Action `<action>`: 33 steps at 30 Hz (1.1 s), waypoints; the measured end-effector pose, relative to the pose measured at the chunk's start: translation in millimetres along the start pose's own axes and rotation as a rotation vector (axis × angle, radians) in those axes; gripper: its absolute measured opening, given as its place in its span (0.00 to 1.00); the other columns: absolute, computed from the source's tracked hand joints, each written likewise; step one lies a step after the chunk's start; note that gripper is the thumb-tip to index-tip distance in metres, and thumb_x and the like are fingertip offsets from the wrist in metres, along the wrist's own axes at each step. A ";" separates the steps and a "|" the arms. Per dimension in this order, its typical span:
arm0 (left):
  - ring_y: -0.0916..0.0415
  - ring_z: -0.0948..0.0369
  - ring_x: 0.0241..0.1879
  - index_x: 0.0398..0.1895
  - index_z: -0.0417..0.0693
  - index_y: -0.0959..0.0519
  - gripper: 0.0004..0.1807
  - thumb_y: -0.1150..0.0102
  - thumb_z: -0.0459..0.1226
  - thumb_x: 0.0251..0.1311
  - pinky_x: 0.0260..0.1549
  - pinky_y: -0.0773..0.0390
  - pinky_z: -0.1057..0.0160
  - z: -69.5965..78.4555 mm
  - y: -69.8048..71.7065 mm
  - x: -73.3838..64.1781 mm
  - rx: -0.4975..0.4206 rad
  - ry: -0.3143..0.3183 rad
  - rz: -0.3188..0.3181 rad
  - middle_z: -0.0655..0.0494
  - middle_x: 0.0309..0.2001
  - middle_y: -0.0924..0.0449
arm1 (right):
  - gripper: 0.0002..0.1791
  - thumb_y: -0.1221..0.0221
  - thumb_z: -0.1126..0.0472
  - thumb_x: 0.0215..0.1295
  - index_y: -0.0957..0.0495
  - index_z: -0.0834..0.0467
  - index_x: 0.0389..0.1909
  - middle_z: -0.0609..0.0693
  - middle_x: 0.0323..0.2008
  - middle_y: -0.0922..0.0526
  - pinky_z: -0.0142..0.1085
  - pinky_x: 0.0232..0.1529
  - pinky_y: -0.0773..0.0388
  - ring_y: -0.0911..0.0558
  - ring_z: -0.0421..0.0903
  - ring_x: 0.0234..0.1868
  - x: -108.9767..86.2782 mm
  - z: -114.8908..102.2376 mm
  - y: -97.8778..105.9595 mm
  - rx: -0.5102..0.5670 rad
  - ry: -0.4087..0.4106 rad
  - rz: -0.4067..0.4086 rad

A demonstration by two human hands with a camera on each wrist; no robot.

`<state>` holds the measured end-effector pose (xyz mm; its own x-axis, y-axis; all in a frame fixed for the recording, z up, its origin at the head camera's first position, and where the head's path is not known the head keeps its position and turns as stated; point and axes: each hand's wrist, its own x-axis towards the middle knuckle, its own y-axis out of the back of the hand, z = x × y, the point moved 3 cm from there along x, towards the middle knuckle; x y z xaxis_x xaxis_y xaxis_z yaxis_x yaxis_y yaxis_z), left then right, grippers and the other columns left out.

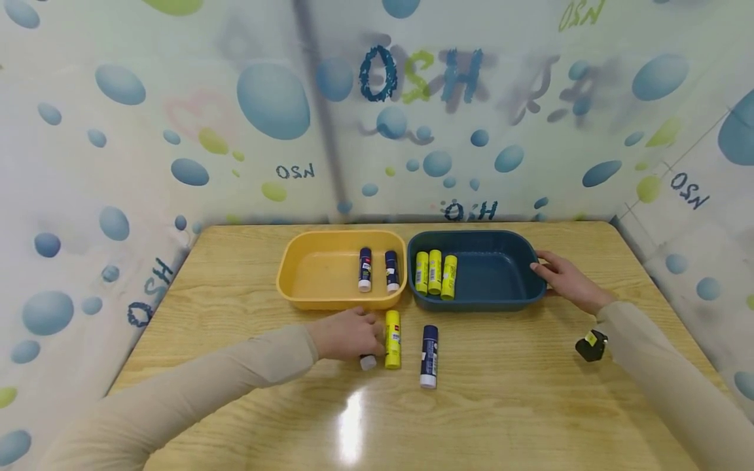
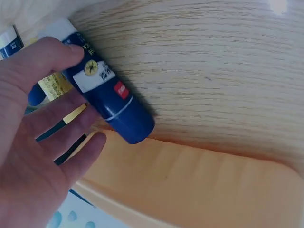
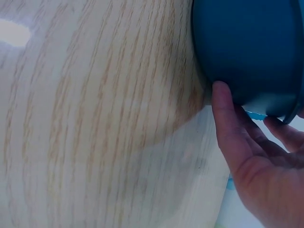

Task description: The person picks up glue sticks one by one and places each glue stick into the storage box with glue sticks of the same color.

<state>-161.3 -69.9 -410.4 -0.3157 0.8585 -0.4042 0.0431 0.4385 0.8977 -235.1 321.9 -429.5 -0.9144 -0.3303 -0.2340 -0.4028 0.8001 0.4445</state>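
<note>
Okay, left hand (image 1: 346, 335) pinching one stick (image 2: 102, 80), right hand (image 1: 568, 280) the blue tray (image 1: 477, 305) near the surface's (image 1: 501, 392) back edge; I'd lift straight.

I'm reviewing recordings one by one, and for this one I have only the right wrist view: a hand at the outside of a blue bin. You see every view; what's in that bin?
Observer: The head view shows three yellow tubes in the blue bin, grouped at its left end.
Reviewer: And what is the other hand doing?
Observer: The left hand holds a dark blue tube, just in front of a yellow bin.
Reviewer: Anything loose on the table?
Observer: Yes, a loose yellow tube beside that hand and a loose blue tube to the right of it.
</note>
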 end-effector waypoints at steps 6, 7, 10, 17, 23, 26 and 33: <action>0.27 0.62 0.42 0.49 0.69 0.19 0.17 0.32 0.41 0.56 0.43 0.25 0.64 4.1 9.9 -4.3 -0.008 -0.031 -0.015 0.64 0.44 0.21 | 0.34 0.63 0.52 0.79 0.60 0.72 0.73 0.79 0.66 0.49 0.50 0.48 0.22 0.36 0.72 0.61 -0.5 -0.3 -0.3 0.005 -0.002 -0.001; 0.27 0.62 0.41 0.49 0.69 0.19 0.17 0.32 0.41 0.56 0.42 0.25 0.65 4.3 13.7 -5.6 0.008 -0.031 -0.014 0.63 0.44 0.21 | 0.35 0.63 0.52 0.79 0.61 0.72 0.73 0.79 0.66 0.49 0.49 0.48 0.22 0.36 0.72 0.61 -0.6 -0.2 -0.2 0.007 -0.002 -0.002; 0.26 0.62 0.41 0.50 0.69 0.20 0.19 0.31 0.41 0.55 0.40 0.24 0.66 4.4 28.0 -9.8 0.060 -0.020 -0.013 0.61 0.44 0.21 | 0.35 0.63 0.52 0.79 0.62 0.72 0.73 0.79 0.67 0.51 0.49 0.48 0.22 0.37 0.72 0.62 -0.9 0.6 0.5 0.012 -0.009 -0.009; 0.25 0.60 0.41 0.52 0.69 0.21 0.20 0.32 0.41 0.56 0.43 0.22 0.62 -3.8 61.4 -18.6 0.174 0.006 -0.014 0.59 0.46 0.21 | 0.36 0.63 0.52 0.79 0.63 0.72 0.73 0.79 0.67 0.53 0.48 0.48 0.22 0.37 0.72 0.63 -1.6 2.6 1.1 0.026 -0.022 -0.022; 0.25 0.58 0.41 0.49 0.66 0.20 0.18 0.34 0.36 0.57 0.39 0.22 0.65 -24.1 75.2 -22.8 0.240 0.030 0.018 0.57 0.44 0.21 | 0.36 0.63 0.51 0.79 0.64 0.72 0.73 0.79 0.67 0.53 0.50 0.49 0.22 0.39 0.73 0.63 -1.9 1.2 0.7 0.013 -0.025 -0.021; 0.25 0.58 0.42 0.50 0.65 0.20 0.18 0.35 0.35 0.58 0.41 0.22 0.65 -37.4 78.2 -23.2 0.225 0.046 0.005 0.56 0.45 0.21 | 0.37 0.63 0.51 0.79 0.65 0.72 0.72 0.79 0.67 0.55 0.50 0.49 0.23 0.40 0.73 0.64 -2.2 -0.2 0.2 0.007 -0.026 -0.022; 0.26 0.56 0.41 0.52 0.57 0.20 0.19 0.32 0.34 0.57 0.40 0.22 0.63 -65.4 82.0 -21.3 0.194 0.070 -0.053 0.53 0.46 0.22 | 0.37 0.63 0.51 0.79 0.65 0.73 0.72 0.80 0.67 0.56 0.51 0.49 0.23 0.40 0.74 0.64 -1.6 -1.8 -0.7 -0.001 -0.025 -0.024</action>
<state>-213.0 -69.6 -316.8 -0.3876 0.8149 -0.4309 0.2044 0.5317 0.8219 -233.4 320.9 -427.9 -0.9031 -0.3370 -0.2663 -0.4249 0.7915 0.4393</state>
